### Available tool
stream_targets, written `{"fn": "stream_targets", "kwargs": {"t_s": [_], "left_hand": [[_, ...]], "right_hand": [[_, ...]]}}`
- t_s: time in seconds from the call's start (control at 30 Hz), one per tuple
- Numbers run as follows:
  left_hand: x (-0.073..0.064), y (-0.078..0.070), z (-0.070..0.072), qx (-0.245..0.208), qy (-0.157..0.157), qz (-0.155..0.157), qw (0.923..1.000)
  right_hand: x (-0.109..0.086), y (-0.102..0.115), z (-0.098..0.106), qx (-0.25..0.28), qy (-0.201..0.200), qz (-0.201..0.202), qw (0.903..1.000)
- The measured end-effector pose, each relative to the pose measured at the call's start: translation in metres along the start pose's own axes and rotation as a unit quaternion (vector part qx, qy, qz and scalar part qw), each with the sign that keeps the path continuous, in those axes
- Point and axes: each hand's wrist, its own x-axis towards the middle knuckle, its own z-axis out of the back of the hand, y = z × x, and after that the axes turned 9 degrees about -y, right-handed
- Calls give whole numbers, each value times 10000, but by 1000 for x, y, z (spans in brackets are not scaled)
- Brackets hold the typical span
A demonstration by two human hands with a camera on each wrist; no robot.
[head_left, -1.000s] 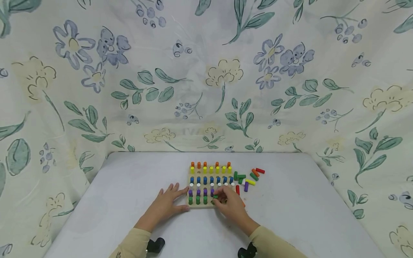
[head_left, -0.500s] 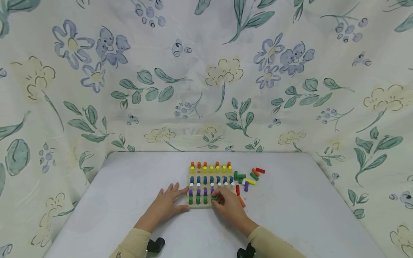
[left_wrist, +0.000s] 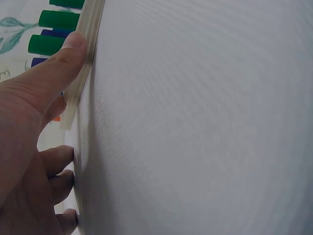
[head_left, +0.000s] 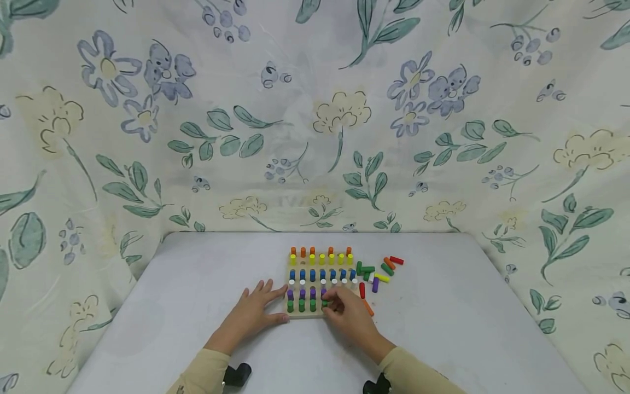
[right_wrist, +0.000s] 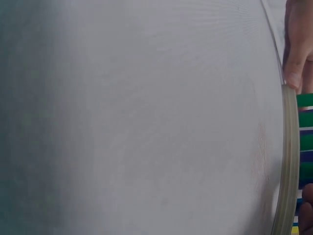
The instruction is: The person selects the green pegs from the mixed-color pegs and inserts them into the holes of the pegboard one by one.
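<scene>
A pale wooden pegboard [head_left: 306, 315] lies on the white table, filled with rows of colored pegs standing upright. My left hand [head_left: 252, 313] rests at its left side, fingers spread, the thumb and index finger touching the edge. In the left wrist view, the thumb [left_wrist: 73, 41] presses the board's side [left_wrist: 80, 81] near the green pegs [left_wrist: 58, 19]. My right hand [head_left: 353, 316] pinches a green peg [head_left: 324, 303], which stands fourth in the front row. Only the right fingertips [right_wrist: 306, 213] show in the right wrist view. That hand covers the board's front right part.
Loose pegs lie right of the board, among them a purple one [head_left: 375, 284], a yellow one [head_left: 381, 278], an orange one [head_left: 368, 307] and a red one [head_left: 396, 260]. Black objects [head_left: 238, 375] sit under both wrists. A floral cloth [head_left: 315, 109] hangs behind the table.
My right hand has moved slightly left and brought the green peg from a tilted pose to upright in the front row. The left hand has kept its place on the board.
</scene>
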Motion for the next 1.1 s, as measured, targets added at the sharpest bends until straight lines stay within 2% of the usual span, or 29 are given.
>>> {"fn": "stream_targets", "kwargs": {"t_s": [0.27,0.53,1.1], "left_hand": [[1,-1,0,-28,1,13,10000],[1,4,-4,-10,44,38,10000],[2,2,-2,-54,12,26,10000]], "right_hand": [[-2,-4,6,46,-130,124,9998],[-3,-7,12,83,-50,-57,9999],[0,-15,26,-120,31,-559,9984]]}}
